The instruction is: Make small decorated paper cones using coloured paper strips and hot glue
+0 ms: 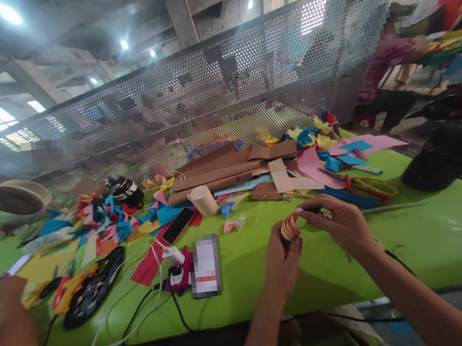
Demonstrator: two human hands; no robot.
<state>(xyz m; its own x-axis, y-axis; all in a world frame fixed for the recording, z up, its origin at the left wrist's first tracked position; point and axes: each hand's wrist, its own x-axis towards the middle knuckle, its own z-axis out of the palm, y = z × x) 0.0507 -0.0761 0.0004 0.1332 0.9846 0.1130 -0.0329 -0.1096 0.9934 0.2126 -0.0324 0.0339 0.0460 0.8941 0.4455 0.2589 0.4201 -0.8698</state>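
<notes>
Over the green table, my left hand (281, 257) is closed around a small peach-and-brown ringed piece (290, 228), which looks like coiled or layered paper. My right hand (337, 221) is beside it, thumb and fingertips pinched on a small pale pink bit (299, 210) at the top of that piece. Whether the pink bit is joined to it I cannot tell. A little to the left lies a crumpled pink scrap (231, 226) with clear plastic. Behind my hands are a beige paper roll (203, 200) and brown paper sheets (218, 175).
Scissors (367, 187) with yellow-red handles lie right of the paper. A phone (205, 266), a dark phone (179, 225) and a power strip (179, 277) with loose cables sit left. A co-worker's hand (6, 295) is far left. A perforated metal screen (206, 98) stands behind.
</notes>
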